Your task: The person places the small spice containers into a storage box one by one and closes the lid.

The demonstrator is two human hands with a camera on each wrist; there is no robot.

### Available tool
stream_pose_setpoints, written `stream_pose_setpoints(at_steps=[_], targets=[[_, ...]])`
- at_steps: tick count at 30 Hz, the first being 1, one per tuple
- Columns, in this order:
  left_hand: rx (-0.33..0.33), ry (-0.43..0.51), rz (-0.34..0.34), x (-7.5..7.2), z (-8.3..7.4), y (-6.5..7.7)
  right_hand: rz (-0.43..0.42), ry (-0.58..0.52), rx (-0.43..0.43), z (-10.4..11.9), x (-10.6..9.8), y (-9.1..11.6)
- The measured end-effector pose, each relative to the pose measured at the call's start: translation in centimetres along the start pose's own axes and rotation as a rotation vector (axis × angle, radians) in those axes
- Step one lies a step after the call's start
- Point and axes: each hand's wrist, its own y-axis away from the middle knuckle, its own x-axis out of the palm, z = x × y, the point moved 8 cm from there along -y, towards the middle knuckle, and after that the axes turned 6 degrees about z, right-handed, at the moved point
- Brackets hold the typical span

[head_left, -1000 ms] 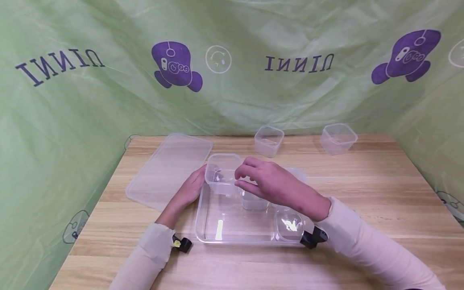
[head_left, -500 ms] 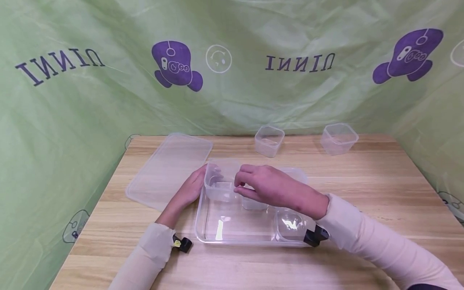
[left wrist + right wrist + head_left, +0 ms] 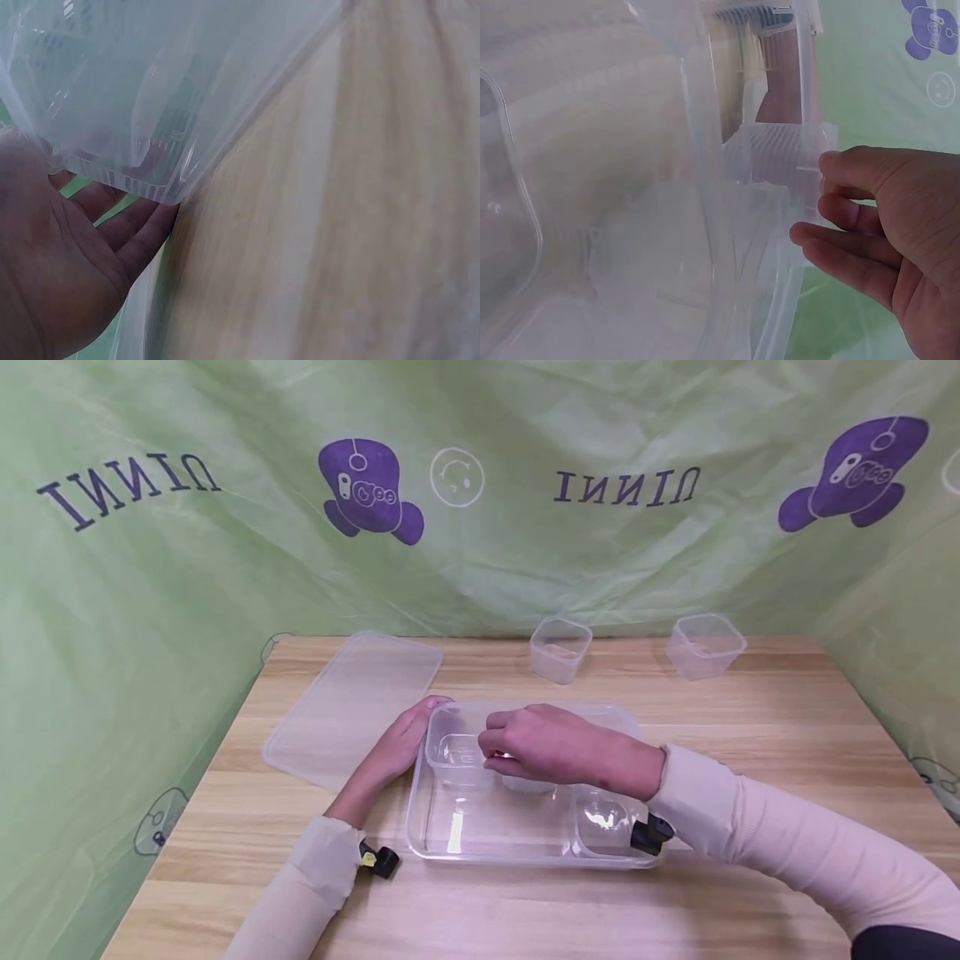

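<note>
A large clear plastic container lies on the wooden table with smaller clear tubs inside it. My right hand pinches the rim of a small clear tub, which sits in the container's back left corner. Partly under that hand is another tub, and one more tub stands at the front right. My left hand rests against the container's back left side. In the left wrist view, its extended fingers touch the outer wall. The right hand covers part of the container's back.
A flat translucent lid lies left of the container. Two more small tubs, one in the middle and one at the right, stand along the table's back edge before the green curtain.
The right hand has lowered the small tub into the large container's back left corner. The left hand has stayed at the container's side.
</note>
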Motion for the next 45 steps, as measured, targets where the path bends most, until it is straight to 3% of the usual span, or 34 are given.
stream_pose_setpoints(at_steps=[11,38,45], targets=[[-0.010,0.003,-0.005,-0.03,-0.18,-0.07,0.017,0.027,0.027,-0.26,0.44,-0.26],[-0.060,0.012,-0.015,-0.02,0.08,0.37,0.029,0.014,-0.006,0.54,0.95,-0.25],[0.004,-0.013,-0.013,0.04,-0.31,0.03,0.020,0.033,-0.010,0.71,0.89,-0.10]])
